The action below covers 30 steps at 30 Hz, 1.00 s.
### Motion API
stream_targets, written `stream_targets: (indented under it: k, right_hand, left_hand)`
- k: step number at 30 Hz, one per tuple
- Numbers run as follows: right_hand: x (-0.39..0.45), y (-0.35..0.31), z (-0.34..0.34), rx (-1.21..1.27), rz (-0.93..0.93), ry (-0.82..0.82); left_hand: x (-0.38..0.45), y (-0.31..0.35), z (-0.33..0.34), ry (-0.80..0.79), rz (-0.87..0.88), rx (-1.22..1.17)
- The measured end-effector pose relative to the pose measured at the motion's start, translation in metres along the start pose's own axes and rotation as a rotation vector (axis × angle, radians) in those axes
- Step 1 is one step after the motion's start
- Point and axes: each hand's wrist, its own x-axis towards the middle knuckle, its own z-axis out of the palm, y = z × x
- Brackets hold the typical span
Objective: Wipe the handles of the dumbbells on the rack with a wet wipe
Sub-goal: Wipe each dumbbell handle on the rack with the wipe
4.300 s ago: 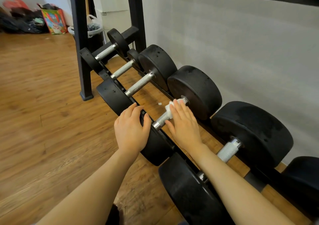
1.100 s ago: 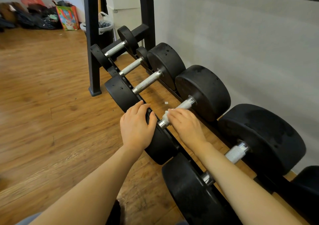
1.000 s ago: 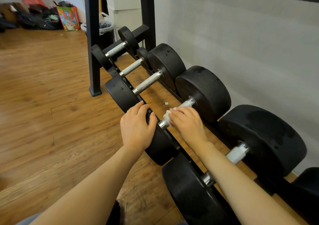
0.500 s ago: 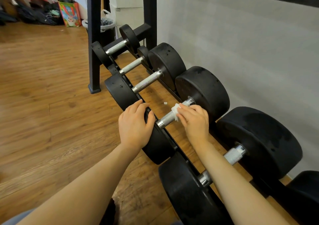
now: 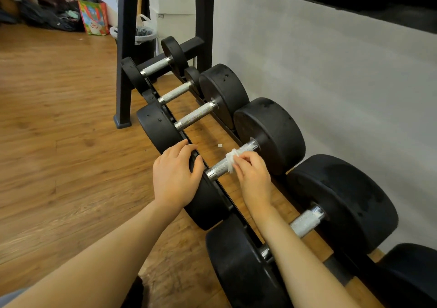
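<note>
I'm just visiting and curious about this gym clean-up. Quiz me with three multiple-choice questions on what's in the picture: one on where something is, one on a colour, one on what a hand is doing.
1. Where is the left hand?
A. on a black weight end
B. on the floor
C. on the wall

2. What colour is the wipe?
A. blue
B. white
C. yellow

3. What is the right hand doing?
A. hanging empty
B. lifting a dumbbell
C. pinching the wipe against a handle

Answers:
1 A, its fingers lie over the black disc.
2 B, it shows white against the metal.
3 C, the fingertips hold the wipe on the bar.
</note>
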Motion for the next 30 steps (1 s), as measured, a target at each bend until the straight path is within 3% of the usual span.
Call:
stream_targets:
  k: [2, 7, 11, 16, 22, 27, 30]
  right_hand:
    - [0.001, -0.003, -0.002, -0.047, -0.01, 0.059]
    - [-0.003, 0.002, 0.003, -0.022, -0.078, 0.011]
    - [0.002, -0.001, -0.004, 0.034, 0.053, 0.095]
    - [-0.005, -0.009, 0.002, -0.05, -0.148, -0.05]
    - [0.0, -0.002, -0.004, 0.12, 0.137, 0.123]
    - [-0.007, -0.009, 0.003, 0.053, -0.031, -0.008]
    - [-0.005, -0.008, 0.002, 0.076, 0.028, 0.019]
  left_hand:
    - [0.0, 0.0, 0.0, 0.003, 0.003, 0.002]
    - [0.0, 0.0, 0.0, 0.002, -0.004, 0.006]
    - [0.0, 0.001, 0.0, 0.003, 0.001, 0.005]
    - [0.0, 0.001, 0.0, 0.011, 0.003, 0.004]
    - [0.001, 0.001, 0.001, 0.006, 0.009, 0.009]
    - [0.0, 0.001, 0.0, 0.006, 0.004, 0.005]
    - [0.0, 0.001, 0.001, 0.01, 0.004, 0.007]
